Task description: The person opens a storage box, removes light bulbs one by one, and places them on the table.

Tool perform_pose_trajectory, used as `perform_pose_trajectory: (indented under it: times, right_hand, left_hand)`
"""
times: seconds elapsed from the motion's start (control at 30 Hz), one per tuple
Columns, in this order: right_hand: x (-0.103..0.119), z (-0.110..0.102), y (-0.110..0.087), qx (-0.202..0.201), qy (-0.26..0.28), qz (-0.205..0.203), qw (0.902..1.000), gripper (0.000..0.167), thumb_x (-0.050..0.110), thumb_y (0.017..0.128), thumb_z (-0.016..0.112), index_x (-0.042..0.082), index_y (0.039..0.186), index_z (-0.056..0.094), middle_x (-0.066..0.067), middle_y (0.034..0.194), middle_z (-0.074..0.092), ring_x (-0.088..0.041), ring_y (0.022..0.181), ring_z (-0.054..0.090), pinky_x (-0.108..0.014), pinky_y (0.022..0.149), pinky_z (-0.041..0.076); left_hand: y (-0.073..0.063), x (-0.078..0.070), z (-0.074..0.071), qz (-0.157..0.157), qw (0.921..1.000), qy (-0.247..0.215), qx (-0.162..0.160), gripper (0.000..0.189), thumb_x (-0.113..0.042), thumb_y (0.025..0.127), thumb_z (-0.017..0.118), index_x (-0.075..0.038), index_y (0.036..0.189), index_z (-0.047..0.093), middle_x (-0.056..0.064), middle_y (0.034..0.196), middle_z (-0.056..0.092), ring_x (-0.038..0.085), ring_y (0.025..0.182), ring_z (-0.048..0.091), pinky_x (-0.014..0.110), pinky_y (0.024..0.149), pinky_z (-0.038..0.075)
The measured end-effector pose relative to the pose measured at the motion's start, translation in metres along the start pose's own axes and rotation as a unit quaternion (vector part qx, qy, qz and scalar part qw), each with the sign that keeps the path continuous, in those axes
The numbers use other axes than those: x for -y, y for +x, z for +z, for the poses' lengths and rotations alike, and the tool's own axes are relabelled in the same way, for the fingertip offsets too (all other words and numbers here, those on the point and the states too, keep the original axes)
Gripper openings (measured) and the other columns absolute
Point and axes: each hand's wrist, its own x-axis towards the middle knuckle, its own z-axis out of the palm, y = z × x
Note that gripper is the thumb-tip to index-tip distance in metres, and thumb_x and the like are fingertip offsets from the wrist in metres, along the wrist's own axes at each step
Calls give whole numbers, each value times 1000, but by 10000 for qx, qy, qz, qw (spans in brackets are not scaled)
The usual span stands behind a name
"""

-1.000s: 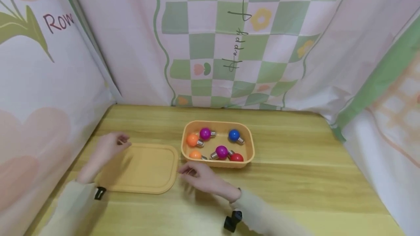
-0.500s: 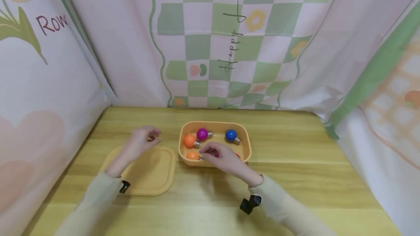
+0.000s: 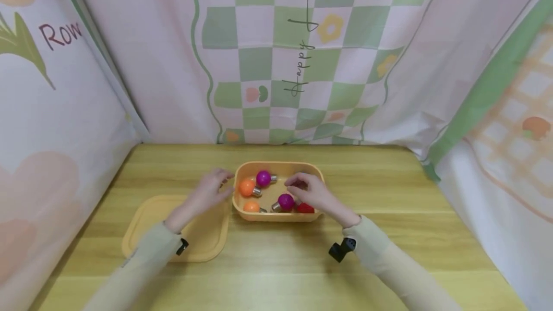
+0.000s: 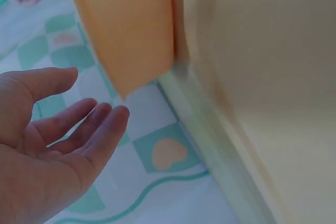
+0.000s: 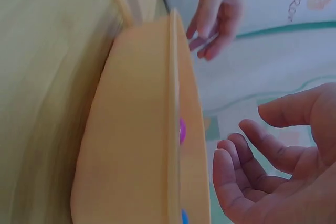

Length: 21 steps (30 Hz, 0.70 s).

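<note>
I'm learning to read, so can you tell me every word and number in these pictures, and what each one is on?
"Happy Life": on the green-and-white checked back curtain, running sideways up to the head view's top edge.
"Row": on the left-hand curtain.
Any marks on the light bulbs or black wrist devices are too small to read.
I can't read any numbers.

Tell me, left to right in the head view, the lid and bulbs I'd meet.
Flat lid, farther orange bulb, farther purple bulb, nearer purple bulb, red bulb. The nearer orange bulb is left out, nearly in line with the farther one.
</note>
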Motion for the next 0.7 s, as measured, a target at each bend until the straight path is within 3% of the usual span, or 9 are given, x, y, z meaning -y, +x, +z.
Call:
perform_pose_trajectory:
  times: [0.27, 0.5, 0.7]
  right_hand:
    - [-16, -12, 10, -11, -238, 192, 9995, 18, 12, 97, 61, -3, 107, 67, -19, 106, 69, -23, 95, 63, -26, 83, 53]
    - [-19, -13, 15, 542, -613, 104, 9966, 25, 12, 92, 67, -4, 111, 65, -18, 108, 70, -26, 99, 66, -39, 92, 59]
    - [-23, -9, 22, 934, -1042, -199, 9900, 30, 8, 85, 74, -4, 110, 65, -19, 107, 69, -30, 99, 67, -40, 91, 61]
  left_hand:
    - [-2, -5, 10, -141, 9996, 59, 242, 51, -10, 89, 71, 12, 132, 54, 28, 127, 60, 41, 115, 61, 53, 101, 56]
    - [-3, -5, 13, -79, 9996, 190, 213, 54, -11, 89, 71, 14, 133, 52, 31, 132, 57, 44, 122, 58, 54, 106, 52]
    - [-4, -2, 15, 23, 9996, 184, 226, 52, -12, 90, 71, 13, 131, 54, 31, 135, 56, 45, 124, 57, 56, 107, 50]
